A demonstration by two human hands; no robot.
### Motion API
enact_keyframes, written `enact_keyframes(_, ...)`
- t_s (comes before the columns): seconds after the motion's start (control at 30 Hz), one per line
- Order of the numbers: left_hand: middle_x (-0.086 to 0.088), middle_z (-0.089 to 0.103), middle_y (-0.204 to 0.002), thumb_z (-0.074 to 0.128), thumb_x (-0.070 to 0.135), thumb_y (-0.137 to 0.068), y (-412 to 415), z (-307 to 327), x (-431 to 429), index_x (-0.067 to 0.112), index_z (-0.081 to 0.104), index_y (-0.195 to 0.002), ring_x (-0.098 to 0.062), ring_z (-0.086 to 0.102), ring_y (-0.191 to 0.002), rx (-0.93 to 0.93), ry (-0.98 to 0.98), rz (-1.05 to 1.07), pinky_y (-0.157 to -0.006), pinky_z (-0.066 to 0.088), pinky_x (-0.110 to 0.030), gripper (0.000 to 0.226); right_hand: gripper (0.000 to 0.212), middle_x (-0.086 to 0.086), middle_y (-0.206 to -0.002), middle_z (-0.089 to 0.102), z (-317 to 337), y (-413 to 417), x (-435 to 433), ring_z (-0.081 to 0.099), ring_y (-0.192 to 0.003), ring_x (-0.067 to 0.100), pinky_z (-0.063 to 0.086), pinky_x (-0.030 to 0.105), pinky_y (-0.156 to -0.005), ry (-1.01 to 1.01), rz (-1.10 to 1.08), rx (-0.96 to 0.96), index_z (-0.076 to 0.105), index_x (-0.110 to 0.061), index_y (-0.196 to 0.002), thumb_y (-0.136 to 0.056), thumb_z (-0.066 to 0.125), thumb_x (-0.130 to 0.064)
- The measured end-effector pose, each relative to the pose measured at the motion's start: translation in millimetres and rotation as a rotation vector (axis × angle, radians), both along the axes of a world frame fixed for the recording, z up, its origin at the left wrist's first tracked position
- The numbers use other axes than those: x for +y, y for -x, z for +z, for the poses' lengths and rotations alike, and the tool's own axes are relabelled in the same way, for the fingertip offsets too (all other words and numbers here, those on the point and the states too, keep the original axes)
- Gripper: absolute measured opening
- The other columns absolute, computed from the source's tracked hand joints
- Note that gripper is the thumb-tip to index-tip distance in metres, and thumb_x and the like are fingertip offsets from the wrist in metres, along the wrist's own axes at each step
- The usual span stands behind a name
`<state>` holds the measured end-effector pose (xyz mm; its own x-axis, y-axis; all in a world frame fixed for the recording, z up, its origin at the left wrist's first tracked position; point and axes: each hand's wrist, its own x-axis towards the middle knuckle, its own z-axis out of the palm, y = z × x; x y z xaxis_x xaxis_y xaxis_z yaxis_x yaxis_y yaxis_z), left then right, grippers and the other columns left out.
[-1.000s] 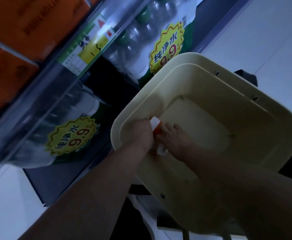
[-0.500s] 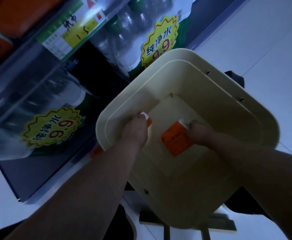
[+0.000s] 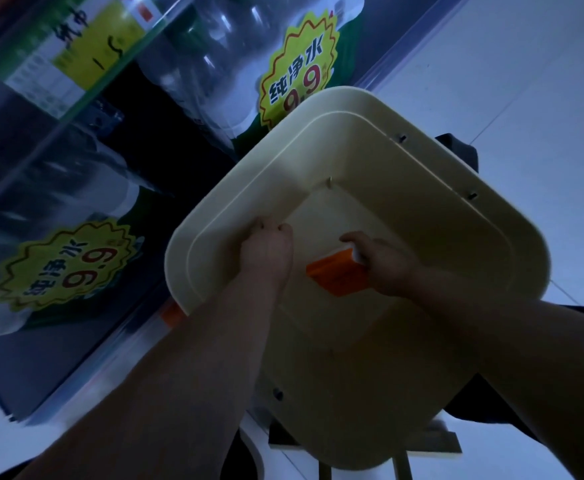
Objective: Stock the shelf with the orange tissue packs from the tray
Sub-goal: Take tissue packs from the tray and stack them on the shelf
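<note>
pinching flat rectangular orange pack [image 3: 335, 277]

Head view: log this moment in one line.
left hand: curled in tray, contents hidden | right hand: grips orange tissue pack | phase: pickup

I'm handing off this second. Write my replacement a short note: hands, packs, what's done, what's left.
Left hand: inside the tray with its fingers curled. Whether it holds a pack is hidden.
Right hand: grips an orange tissue pack low in the tray.
Done: that pack is in hand, and no loose pack shows in the tray.
Left: carry it to the shelf and place it.
</note>
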<state>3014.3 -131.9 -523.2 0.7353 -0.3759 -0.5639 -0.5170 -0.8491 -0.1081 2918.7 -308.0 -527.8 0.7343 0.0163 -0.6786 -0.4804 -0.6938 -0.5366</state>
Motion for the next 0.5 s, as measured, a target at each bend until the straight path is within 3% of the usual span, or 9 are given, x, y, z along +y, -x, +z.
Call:
enact_keyframes(0.07, -0.014, 0.049, -0.13, 0.039, 0.013, -0.096, 1, 2, 2, 0.014, 0.046, -0.13, -0.035, 0.046, -0.118, -0.024, 0.016, -0.038, -0.084, 0.049, -0.039, 0.034, 0.071, 0.016, -0.121, 0.05, -4, 1, -3, 0.054, -0.109, 0.035, 0.041, 0.029, -0.081, 0.085, 0.023, 0.024, 0.03, -0.029, -0.143, -0.081, 0.062, -0.015)
enact_keyframes(0.13, -0.011, 0.056, -0.124, 0.047, 0.018, -0.093, 2, 5, 3, 0.015, 0.048, -0.124, -0.033, 0.049, -0.114, -0.038, 0.041, -0.07, -0.084, 0.048, -0.036, 0.031, 0.074, 0.017, -0.129, 0.049, -2, 0, -3, 0.054, -0.114, 0.036, 0.045, 0.035, -0.091, 0.099, -0.032, -0.011, 0.028, -0.024, -0.143, -0.08, 0.066, -0.027)
enact_keyframes(0.2, -0.012, 0.056, -0.121, 0.059, 0.024, -0.088, 3, 10, 3, 0.012, 0.045, -0.122, -0.03, 0.053, -0.111, -0.039, 0.089, -0.037, -0.083, 0.048, -0.034, 0.038, 0.074, 0.014, -0.127, 0.054, 5, -3, 1, 0.057, -0.113, 0.034, 0.047, 0.036, -0.085, 0.167, -0.055, -0.084, 0.031, -0.017, -0.137, -0.079, 0.067, -0.043)
enact_keyframes(0.27, -0.013, 0.056, -0.119, 0.065, 0.027, -0.083, 3, 18, 1, 0.01, 0.042, -0.12, -0.031, 0.058, -0.106, 0.008, 0.178, 0.115, -0.079, 0.049, -0.035, 0.047, 0.061, 0.009, -0.115, 0.06, 14, -7, 10, 0.058, -0.104, 0.032, 0.042, 0.033, -0.074, 0.4, 0.064, -0.183, 0.042, -0.019, -0.12, -0.078, 0.063, -0.058)
enact_keyframes(0.33, -0.017, 0.058, -0.117, 0.066, 0.019, -0.08, 3, 27, -1, 0.006, 0.042, -0.119, -0.034, 0.059, -0.106, 0.087, 0.298, 0.34, -0.081, 0.048, -0.037, 0.047, 0.048, 0.008, -0.109, 0.061, 17, -11, 20, 0.056, -0.104, 0.03, 0.039, 0.033, -0.076, 0.573, 0.204, -0.24, 0.05, -0.022, -0.107, -0.08, 0.056, -0.062)
enact_keyframes(0.4, -0.018, 0.059, -0.117, 0.066, 0.01, -0.078, 6, 33, 1, 0.003, 0.044, -0.119, -0.035, 0.058, -0.108, 0.113, 0.405, 0.516, -0.084, 0.047, -0.036, 0.047, 0.045, 0.007, -0.113, 0.06, 11, -14, 27, 0.051, -0.11, 0.029, 0.039, 0.035, -0.086, 0.63, 0.283, -0.224, 0.054, -0.022, -0.11, -0.084, 0.053, -0.059)
enact_keyframes(0.5, -0.015, 0.06, -0.116, 0.067, 0.003, -0.077, 12, 40, 5, 0.005, 0.049, -0.117, -0.033, 0.058, -0.108, 0.094, 0.496, 0.627, -0.084, 0.046, -0.033, 0.044, 0.053, 0.006, -0.122, 0.055, -8, -11, 32, 0.046, -0.116, 0.03, 0.037, 0.041, -0.095, 0.526, 0.212, -0.12, 0.046, -0.02, -0.12, -0.082, 0.061, -0.054)
